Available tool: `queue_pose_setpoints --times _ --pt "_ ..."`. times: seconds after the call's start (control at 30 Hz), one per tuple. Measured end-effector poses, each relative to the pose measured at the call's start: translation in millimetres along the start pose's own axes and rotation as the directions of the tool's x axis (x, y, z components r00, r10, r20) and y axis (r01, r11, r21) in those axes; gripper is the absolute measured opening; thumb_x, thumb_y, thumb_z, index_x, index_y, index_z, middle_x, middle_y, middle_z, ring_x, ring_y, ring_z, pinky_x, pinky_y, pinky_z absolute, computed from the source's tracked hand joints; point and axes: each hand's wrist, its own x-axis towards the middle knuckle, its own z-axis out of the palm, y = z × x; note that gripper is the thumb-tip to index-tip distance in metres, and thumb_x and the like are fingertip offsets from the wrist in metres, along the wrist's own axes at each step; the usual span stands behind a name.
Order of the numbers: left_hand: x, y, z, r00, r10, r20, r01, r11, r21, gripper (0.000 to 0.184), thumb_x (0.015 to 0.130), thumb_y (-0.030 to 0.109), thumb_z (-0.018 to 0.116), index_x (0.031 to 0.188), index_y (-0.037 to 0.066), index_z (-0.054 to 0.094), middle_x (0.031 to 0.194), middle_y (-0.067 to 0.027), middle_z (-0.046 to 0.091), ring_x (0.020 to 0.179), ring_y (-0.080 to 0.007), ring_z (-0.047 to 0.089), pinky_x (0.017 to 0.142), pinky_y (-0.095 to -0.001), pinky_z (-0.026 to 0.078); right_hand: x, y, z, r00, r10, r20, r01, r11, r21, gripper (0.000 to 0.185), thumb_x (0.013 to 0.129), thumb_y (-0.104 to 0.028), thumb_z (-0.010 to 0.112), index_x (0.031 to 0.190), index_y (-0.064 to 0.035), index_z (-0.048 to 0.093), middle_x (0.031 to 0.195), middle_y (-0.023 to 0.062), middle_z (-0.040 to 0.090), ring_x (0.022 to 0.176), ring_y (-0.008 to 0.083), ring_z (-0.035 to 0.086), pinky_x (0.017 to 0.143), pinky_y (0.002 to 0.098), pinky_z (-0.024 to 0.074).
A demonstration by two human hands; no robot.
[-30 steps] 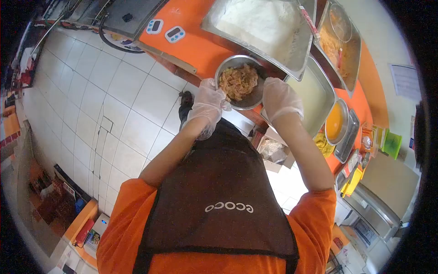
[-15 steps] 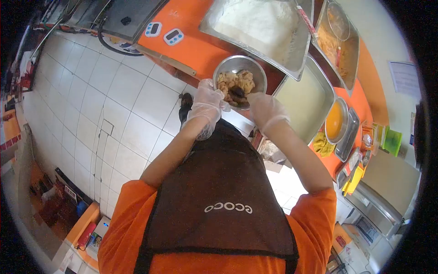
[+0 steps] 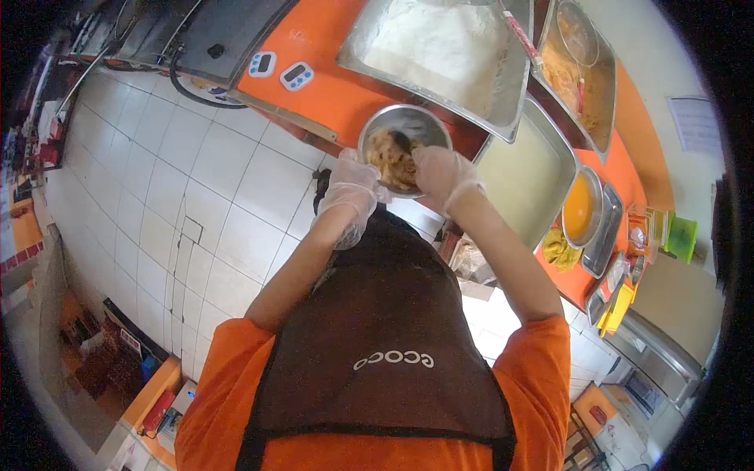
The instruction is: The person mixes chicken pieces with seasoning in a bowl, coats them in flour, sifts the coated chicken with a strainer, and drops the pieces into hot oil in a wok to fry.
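My left hand, in a clear plastic glove, grips the near left rim of a round metal bowl. Pale brown, battered-looking meat pieces lie in the bowl, slightly blurred. My right hand, gloved the same way, is closed at the bowl's right side, its fingers inside the rim. From it a dark spoon-like utensil seems to reach into the food; its handle is hidden by the fingers.
Beyond the bowl, an orange counter carries a tray of white flour, a pan of pale liquid, two timers and a bowl of orange liquid. A yellow cloth lies nearby. White floor tiles spread left.
My right hand has moved left and slightly up over the bowl. The dark utensil and the food have shifted inside it. The bowl sits slightly lower and further left in view.
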Motion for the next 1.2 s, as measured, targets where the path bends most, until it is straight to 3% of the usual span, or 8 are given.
queue_pose_setpoints --times 0.27,0.53,0.6,0.67,0.8,0.87,1.07,1.2 --pt "-50 23 -61 0.998 -0.009 -0.060 0.017 0.990 0.137 0.025 0.078 0.003 0.056 0.101 -0.005 0.050 0.075 -0.0142 0.056 0.057 -0.0221 0.061 0.048 -0.0347 0.049 -60 -48 -71 0.981 0.138 -0.133 -0.109 0.973 0.201 0.020 0.093 -0.019 0.050 0.084 -0.0084 0.064 0.077 0.0129 0.065 0.068 0.0324 0.066 0.060 0.0446 0.0529" --pt "-125 208 -40 0.944 0.272 -0.187 -0.252 0.960 0.125 0.021 0.077 0.001 0.054 0.098 -0.003 0.052 0.080 -0.0129 0.056 0.059 -0.0222 0.060 0.050 -0.0340 0.051 -96 -29 -180 0.766 0.288 -0.575 0.055 0.861 0.506 0.022 0.083 0.001 0.060 0.103 -0.0063 0.066 0.101 0.0136 0.068 0.089 0.0305 0.066 0.076 0.0374 0.0534" --pt "-105 242 -25 0.818 0.551 -0.165 -0.412 0.761 0.501 0.020 0.079 0.003 0.054 0.099 -0.002 0.053 0.083 -0.0142 0.059 0.070 -0.0262 0.064 0.060 -0.0369 0.052 -94 -11 -190 0.709 0.329 -0.624 -0.041 0.903 0.429 0.029 0.083 0.002 0.059 0.110 -0.0077 0.066 0.097 0.0135 0.067 0.088 0.0309 0.065 0.076 0.0396 0.0518" --pt "-78 261 -9 0.413 0.881 0.230 -0.666 0.120 0.737 0.027 0.083 0.008 0.055 0.109 -0.001 0.057 0.090 -0.0174 0.063 0.079 -0.0287 0.064 0.076 -0.0398 0.052 -84 12 -192 0.674 0.354 -0.648 -0.155 0.926 0.344 0.033 0.085 0.002 0.057 0.114 -0.0093 0.065 0.093 0.0133 0.066 0.086 0.0311 0.064 0.075 0.0417 0.0506" --pt "-12 289 40 0.571 0.649 0.503 -0.742 0.147 0.654 0.030 0.091 0.012 0.053 0.120 0.004 0.058 0.105 -0.0193 0.065 0.093 -0.0331 0.065 0.085 -0.0392 0.050 -30 49 -177 0.534 0.346 -0.772 -0.296 0.931 0.213 0.014 0.088 -0.012 0.058 0.097 -0.0131 0.069 0.083 0.0132 0.064 0.078 0.0306 0.065 0.063 0.0426 0.0515" --pt "-6 298 64 0.600 0.493 0.629 -0.736 0.034 0.676 0.030 0.094 0.014 0.051 0.123 0.008 0.058 0.113 -0.0170 0.065 0.098 -0.0327 0.064 0.086 -0.0372 0.050 11 71 -156 0.603 0.456 -0.654 -0.428 0.877 0.217 0.018 0.090 -0.016 0.055 0.100 -0.0145 0.069 0.079 0.0125 0.064 0.078 0.0291 0.066 0.067 0.0396 0.0532" --pt "73 275 49 0.149 0.605 0.782 -0.817 -0.370 0.442 0.034 0.095 0.013 0.053 0.129 0.014 0.058 0.130 -0.0105 0.059 0.110 -0.0290 0.062 0.096 -0.0333 0.048 7 76 -144 0.808 0.481 -0.341 -0.429 0.876 0.219 0.019 0.090 -0.015 0.051 0.100 -0.0089 0.067 0.089 0.0131 0.066 0.088 0.0288 0.066 0.072 0.0381 0.0546" --pt "104 278 51 0.098 0.791 0.604 -0.961 -0.083 0.265 0.026 0.095 0.016 0.049 0.118 0.010 0.060 0.127 -0.0134 0.059 0.096 -0.0341 0.065 0.080 -0.0426 0.054 -8 60 -171 0.682 0.510 -0.524 -0.418 0.860 0.293 0.017 0.090 -0.015 0.051 0.095 -0.0066 0.065 0.090 0.0144 0.067 0.087 0.0300 0.066 0.073 0.0404 0.0542"
